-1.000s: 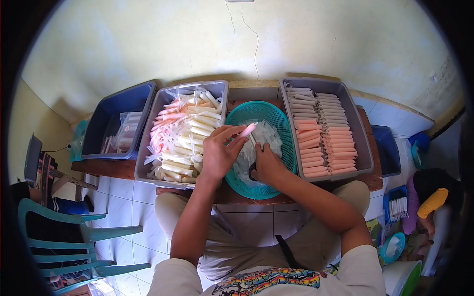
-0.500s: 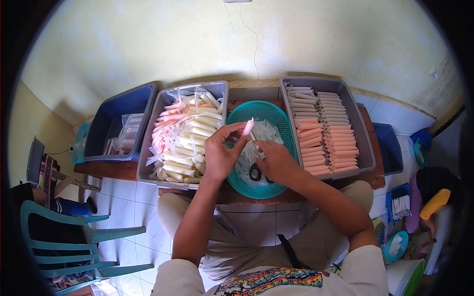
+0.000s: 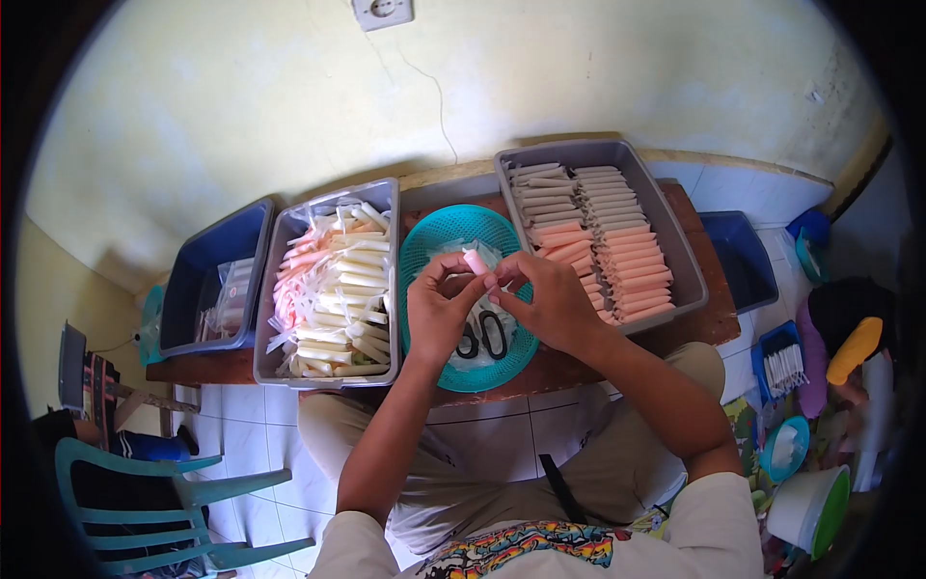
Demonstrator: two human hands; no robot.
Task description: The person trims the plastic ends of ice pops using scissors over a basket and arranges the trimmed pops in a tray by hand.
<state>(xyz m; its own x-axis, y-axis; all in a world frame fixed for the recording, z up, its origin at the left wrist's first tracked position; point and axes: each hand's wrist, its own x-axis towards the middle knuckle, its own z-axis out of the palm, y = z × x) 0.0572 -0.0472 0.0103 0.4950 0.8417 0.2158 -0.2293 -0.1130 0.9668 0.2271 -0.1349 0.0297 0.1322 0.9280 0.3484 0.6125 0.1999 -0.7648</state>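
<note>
Between my hands is a short pink plastic-wrapped stick (image 3: 474,260). My left hand (image 3: 440,307) is closed around it with thumb and fingers. The fingers of my right hand (image 3: 548,297) pinch its near end. Just below, black-handled scissors (image 3: 493,334) show their two finger loops over the turquoise mesh basket (image 3: 446,223); their blades are hidden. Pieces of clear plastic (image 3: 467,232) lie inside the basket. To the left, a grey tub (image 3: 394,207) holds a loose heap of pink and cream sticks. On the right, another grey tub (image 3: 687,259) holds neat rows of pink and greyish sticks.
A dark blue tub (image 3: 183,338) with plastic packs stands at the far left of the wooden bench (image 3: 683,207). A green plastic chair (image 3: 135,480) is at lower left. Another person (image 3: 854,338) is at the right, near a small blue tray (image 3: 767,372) and a white bucket (image 3: 801,516).
My right hand has let the scissors drop down toward the basket and now pinches the pink stick. My left hand keeps its hold. The view has tilted and shifted.
</note>
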